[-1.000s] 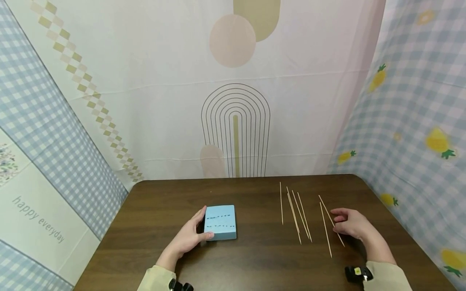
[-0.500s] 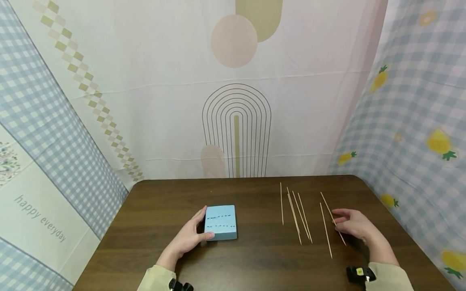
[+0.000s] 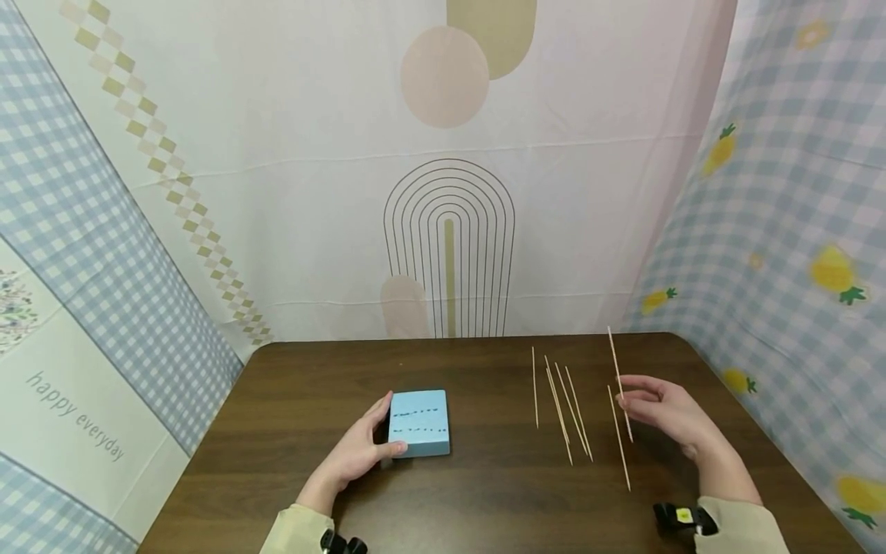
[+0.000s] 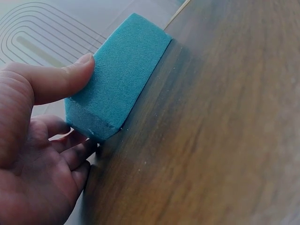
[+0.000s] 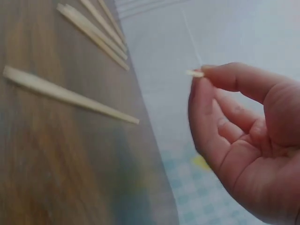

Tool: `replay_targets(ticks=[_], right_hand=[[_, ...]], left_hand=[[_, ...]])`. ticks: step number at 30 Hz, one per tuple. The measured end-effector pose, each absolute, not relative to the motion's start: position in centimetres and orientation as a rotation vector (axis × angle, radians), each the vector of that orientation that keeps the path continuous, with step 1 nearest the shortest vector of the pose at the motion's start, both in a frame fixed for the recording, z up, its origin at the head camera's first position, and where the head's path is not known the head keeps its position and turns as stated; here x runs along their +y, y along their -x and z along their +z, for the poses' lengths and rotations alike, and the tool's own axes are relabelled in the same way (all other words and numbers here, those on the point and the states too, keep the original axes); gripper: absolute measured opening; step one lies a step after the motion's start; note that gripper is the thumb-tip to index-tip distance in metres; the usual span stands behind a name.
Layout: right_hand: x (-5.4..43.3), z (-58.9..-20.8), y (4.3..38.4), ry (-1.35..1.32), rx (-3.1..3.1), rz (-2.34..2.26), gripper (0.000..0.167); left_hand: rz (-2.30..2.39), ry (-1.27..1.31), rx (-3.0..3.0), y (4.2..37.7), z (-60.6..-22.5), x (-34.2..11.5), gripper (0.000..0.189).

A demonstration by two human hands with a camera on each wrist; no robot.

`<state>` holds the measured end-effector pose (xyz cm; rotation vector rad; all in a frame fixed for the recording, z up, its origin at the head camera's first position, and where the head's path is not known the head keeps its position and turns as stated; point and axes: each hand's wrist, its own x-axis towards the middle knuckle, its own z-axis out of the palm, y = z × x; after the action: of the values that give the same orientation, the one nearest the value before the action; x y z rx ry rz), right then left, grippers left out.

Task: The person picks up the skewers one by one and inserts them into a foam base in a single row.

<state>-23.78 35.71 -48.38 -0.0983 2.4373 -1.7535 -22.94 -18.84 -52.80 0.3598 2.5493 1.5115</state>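
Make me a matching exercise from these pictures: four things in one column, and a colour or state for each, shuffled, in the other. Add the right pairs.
Column one
1. Block
2. Left hand
3. Right hand
4. Tabletop

Column two
A. Pinches a thin stick
B. Dark brown with a wood grain
C. Light blue, with dark marks on top
D. Holds the block

Right pairs: 1-C, 2-D, 3-A, 4-B
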Motion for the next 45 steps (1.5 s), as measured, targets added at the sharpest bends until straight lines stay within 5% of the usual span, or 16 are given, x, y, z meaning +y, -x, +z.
replay_targets(ticks=[9, 45], right_hand=[[32.8, -46.7, 23.3, 0.178, 2.259, -2.097, 0.030], [8.6, -47.5, 25.7, 0.462, 2.061, -2.282, 0.025]], left_hand=[[1.521, -0.372, 2.542, 23.0, -53.2, -18.6, 0.102], [1.505, -0.352, 2.553, 22.9, -53.0, -18.9, 0.103]])
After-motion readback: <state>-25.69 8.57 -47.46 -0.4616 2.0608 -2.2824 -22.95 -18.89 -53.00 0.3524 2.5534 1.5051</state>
